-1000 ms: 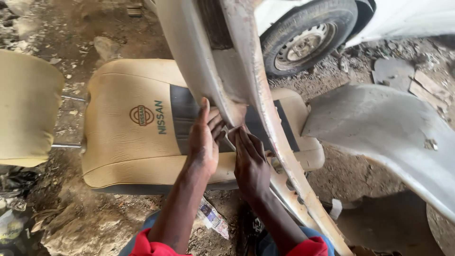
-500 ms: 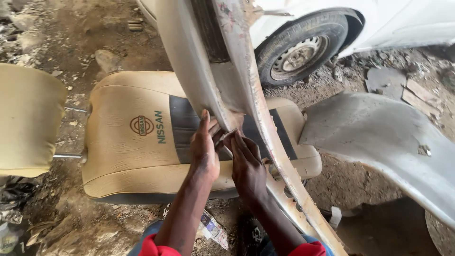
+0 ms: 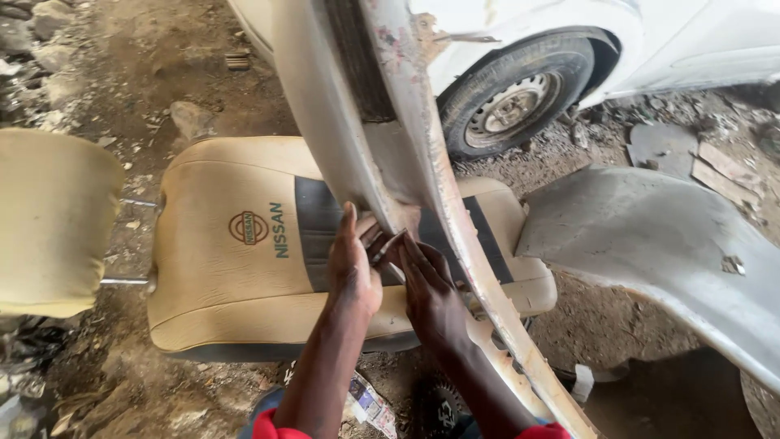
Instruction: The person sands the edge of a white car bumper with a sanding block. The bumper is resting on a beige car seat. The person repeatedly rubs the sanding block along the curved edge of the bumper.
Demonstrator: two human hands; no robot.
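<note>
A long, worn white-grey car body panel point(image 3: 406, 138) runs from the top centre down to the bottom right, with rust and peeled paint along its edge. My left hand point(image 3: 353, 272) grips the panel's left side, fingers stretched up along it. My right hand point(image 3: 431, 297) is just beside it, fingertips against the panel's underside, pinching a thin grey strip point(image 3: 388, 244) that sticks up between the two hands. Both forearms come up from the bottom of the view, with red sleeves at the edge.
A tan car seat point(image 3: 236, 284) lies flat on the dirt under the panel, its headrest point(image 3: 49, 219) at the left. A white car's wheel point(image 3: 512, 97) stands behind. A loose grey fender point(image 3: 666, 252) lies at the right. Rubble and a paper scrap point(image 3: 370, 402) litter the ground.
Both hands stay at the same spot on the panel, with only small finger shifts. The view has tilted a little, so everything sits slightly lower in the frame.
</note>
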